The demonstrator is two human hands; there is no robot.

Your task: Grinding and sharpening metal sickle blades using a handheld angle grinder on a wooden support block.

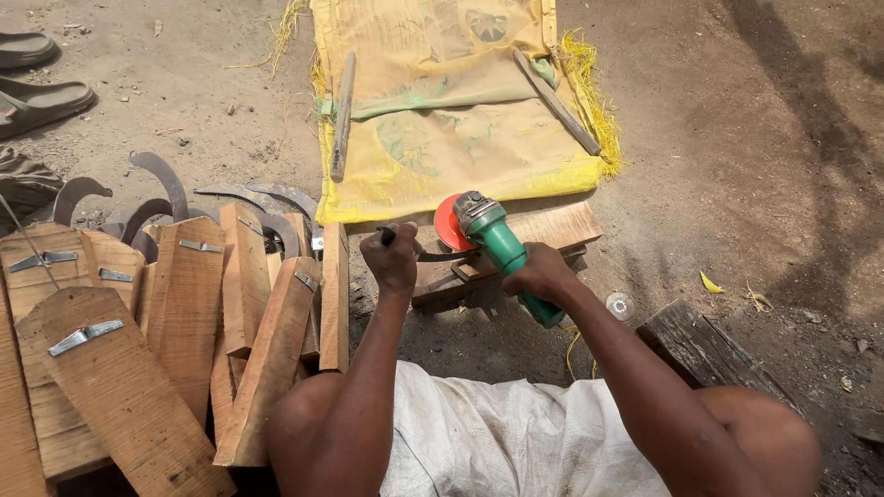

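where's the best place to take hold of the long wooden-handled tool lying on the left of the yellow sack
Probably the long grey wooden-handled tool is best gripped mid-shaft, coming straight down from above. It lies flat on the yellow woven sack, nearly upright in the head view, with bare sack along both long sides for fingers. Both hands are busy: the right hand holds the green angle grinder, the left hand a dark blade.

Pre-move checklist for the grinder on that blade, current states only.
1. Right hand wrapped around the green grinder: ok.
2. Left hand gripping the dark blade at its handle end: ok.
3. Blade resting on the wood block: ok; no clamp visible.
4. Orange disc beside the blade, contact: cannot tell.
5. Gloves: not ok, both hands bare.
6. Grinder cord route: cannot tell.
7. Stacked boards stand apart from the disc: ok.
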